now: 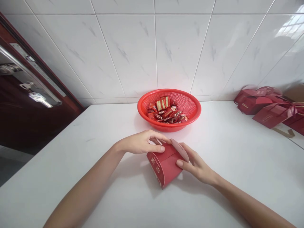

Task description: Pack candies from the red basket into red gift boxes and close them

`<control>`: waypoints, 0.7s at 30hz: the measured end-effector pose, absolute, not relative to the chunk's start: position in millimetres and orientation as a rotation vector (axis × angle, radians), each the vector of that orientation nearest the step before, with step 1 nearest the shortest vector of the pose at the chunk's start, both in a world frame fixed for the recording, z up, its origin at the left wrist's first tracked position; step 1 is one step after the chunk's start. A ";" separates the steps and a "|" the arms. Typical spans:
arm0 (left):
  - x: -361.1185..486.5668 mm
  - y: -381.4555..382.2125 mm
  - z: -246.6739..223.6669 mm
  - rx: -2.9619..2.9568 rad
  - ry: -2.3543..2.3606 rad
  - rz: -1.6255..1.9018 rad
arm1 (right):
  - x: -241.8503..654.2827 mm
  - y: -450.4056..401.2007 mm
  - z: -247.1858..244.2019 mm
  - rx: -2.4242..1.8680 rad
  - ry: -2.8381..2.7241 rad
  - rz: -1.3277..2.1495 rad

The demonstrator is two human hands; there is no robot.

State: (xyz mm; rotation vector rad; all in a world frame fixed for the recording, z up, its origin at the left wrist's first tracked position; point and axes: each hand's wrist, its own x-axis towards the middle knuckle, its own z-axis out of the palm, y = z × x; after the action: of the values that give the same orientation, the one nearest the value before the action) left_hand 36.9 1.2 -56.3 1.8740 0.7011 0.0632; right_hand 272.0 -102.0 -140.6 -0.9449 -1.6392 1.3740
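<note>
A small red paper box with pale characters on its near-left end is tilted on the white table. Its rounded flap at the far right end stands up. My left hand lies over the top and far edge of the box, thumb on the upper panel. On the other side, my right hand grips the right end, thumb on the near panel and fingers behind the raised flap. Just beyond the hands sits a red plastic basket holding several red-wrapped candies.
Several red gift boxes with ribbons stand at the table's right back. A white tiled wall rises behind the white table. At the left is a dark red door with keys in its lock.
</note>
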 end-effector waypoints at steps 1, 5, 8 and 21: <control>36.9 0.4 -55.2 1.880 0.687 0.070 | 272.3 -102.0 -140.9 -0.940 -1.642 1.366; 34.2 -0.7 -50.7 1.888 0.685 0.094 | 273.3 -103.3 -140.6 -0.927 -1.656 1.336; 30.7 -0.1 -46.3 1.885 0.705 0.102 | 272.7 -104.2 -138.1 -0.935 -1.670 1.299; 12.2 -1.0 -27.6 2.080 0.607 -0.163 | 274.6 -104.3 -146.5 -0.943 -1.614 0.877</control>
State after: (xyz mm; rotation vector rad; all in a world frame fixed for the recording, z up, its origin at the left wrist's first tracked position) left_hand 12.2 -1.0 -27.6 2.0796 0.6066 -0.1634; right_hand 274.6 -104.3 -146.5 -0.9425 -1.6136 0.8770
